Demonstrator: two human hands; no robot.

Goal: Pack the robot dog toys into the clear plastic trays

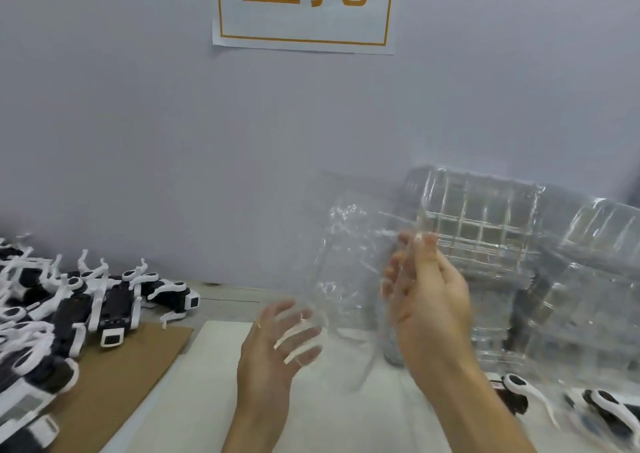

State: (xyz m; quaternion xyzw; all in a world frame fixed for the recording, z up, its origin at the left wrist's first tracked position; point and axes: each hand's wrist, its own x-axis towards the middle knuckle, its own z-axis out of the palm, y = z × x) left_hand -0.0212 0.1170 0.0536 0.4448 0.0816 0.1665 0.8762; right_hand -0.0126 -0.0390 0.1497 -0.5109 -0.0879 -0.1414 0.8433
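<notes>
Right hand (427, 300) pinches clear tray (346, 262) upright at centre; left hand (273, 341) fingers spread wide beneath it; dog toys (69, 314) heaped on desk (194, 383) at 9 o'clock

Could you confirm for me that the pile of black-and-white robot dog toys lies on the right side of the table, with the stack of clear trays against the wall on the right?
Not quite: the head view shows the pile of robot dog toys on the left side of the table, partly on brown cardboard. The stack of clear trays is indeed against the wall on the right.
</notes>
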